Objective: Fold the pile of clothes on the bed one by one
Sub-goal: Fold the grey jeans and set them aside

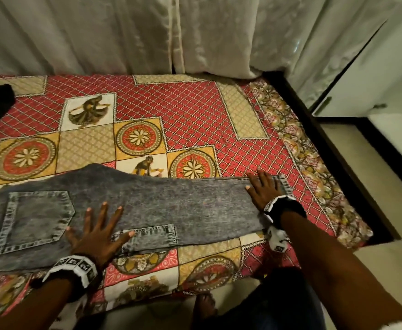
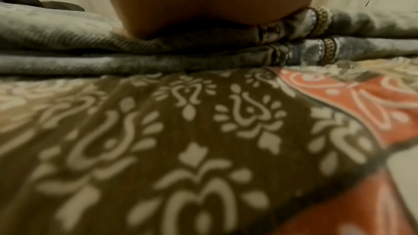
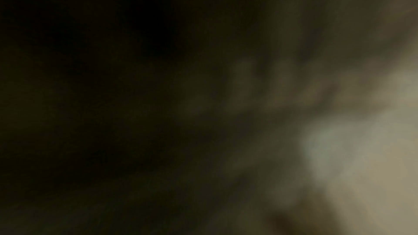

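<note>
Two hands [image 1: 100, 231] [image 1: 264, 190] flat on jeans [image 1: 161, 203]; writing unreadable.

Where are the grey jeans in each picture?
Head: the jeans lie across the near part of the bed, under the left hand and right hand.
Left wrist: a stacked grey band across the upper part.
Right wrist: too dark and blurred to tell.
Shared landmark: the patterned bedspread.
</note>
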